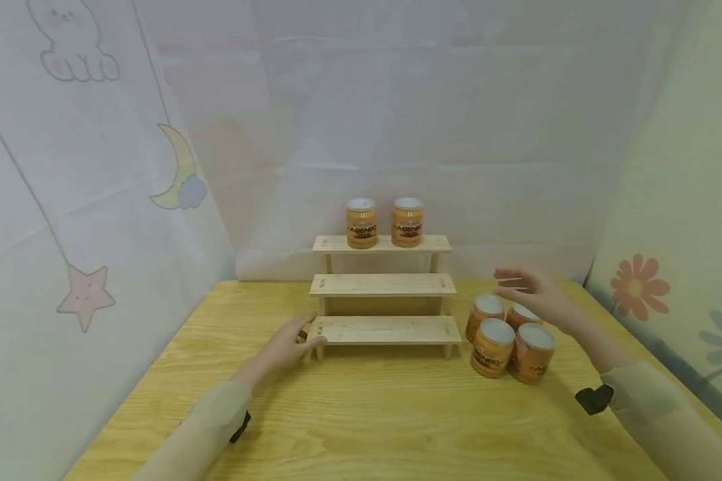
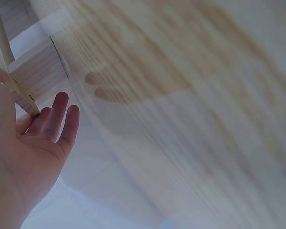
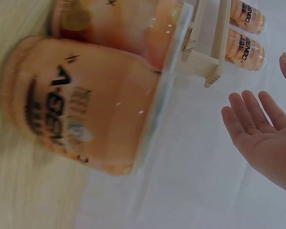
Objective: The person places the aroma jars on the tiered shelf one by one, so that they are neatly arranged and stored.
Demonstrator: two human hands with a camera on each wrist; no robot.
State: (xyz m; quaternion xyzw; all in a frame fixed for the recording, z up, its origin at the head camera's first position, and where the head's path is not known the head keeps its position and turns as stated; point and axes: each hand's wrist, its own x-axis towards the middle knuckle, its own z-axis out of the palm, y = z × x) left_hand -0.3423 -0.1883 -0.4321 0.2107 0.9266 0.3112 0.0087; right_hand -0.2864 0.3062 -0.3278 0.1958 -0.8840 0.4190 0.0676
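A three-step wooden display shelf (image 1: pixel 385 329) stands on the table. My left hand (image 1: pixel 287 344) grips the left end of its lowest step, thumb at the front and index finger behind; in the left wrist view the other fingers (image 2: pixel 69 126) extend free of the board. My right hand (image 1: pixel 534 294) hovers over a cluster of several orange canned-fruit jars (image 1: pixel 492 349) with pale lids, right of the shelf. Its fingers are relaxed and slightly bent, holding nothing. In the right wrist view, a near jar (image 3: pixel 81 105) fills much of the left side, apart from the hand (image 3: pixel 267 138).
Two matching jars, a left one (image 1: pixel 362 224) and a right one (image 1: pixel 407 222), stand upright on the top step. Behind the wooden table (image 1: pixel 361 421) hangs a white sheet (image 1: pixel 397 133). Printed cloths border both sides.
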